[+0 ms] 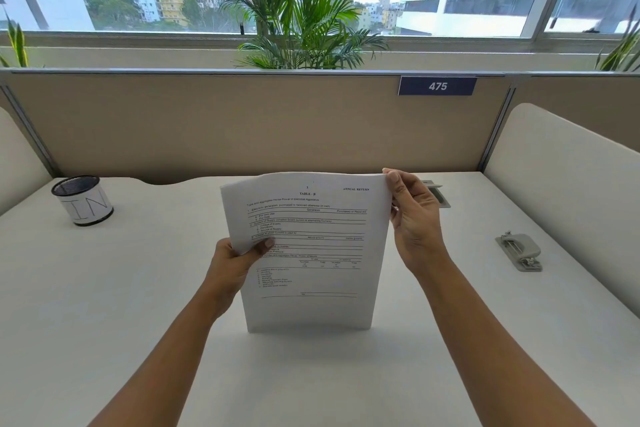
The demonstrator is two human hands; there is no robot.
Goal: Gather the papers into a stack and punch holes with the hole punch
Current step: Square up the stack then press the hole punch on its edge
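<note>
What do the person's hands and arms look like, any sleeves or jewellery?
The left hand and right hand are bare: no gloves, rings, watch or bracelet show. No sleeves are in view either; the forearms are uncovered down to the frame's edge.

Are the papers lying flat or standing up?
Standing up. The papers rest on their bottom edge on the desk; the left hand and right hand hold them upright.

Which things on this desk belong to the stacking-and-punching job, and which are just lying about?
Belong to the job: papers, held by the left hand and right hand; hole punch.
Just lying about: pen cup; number sign; plant.
</note>
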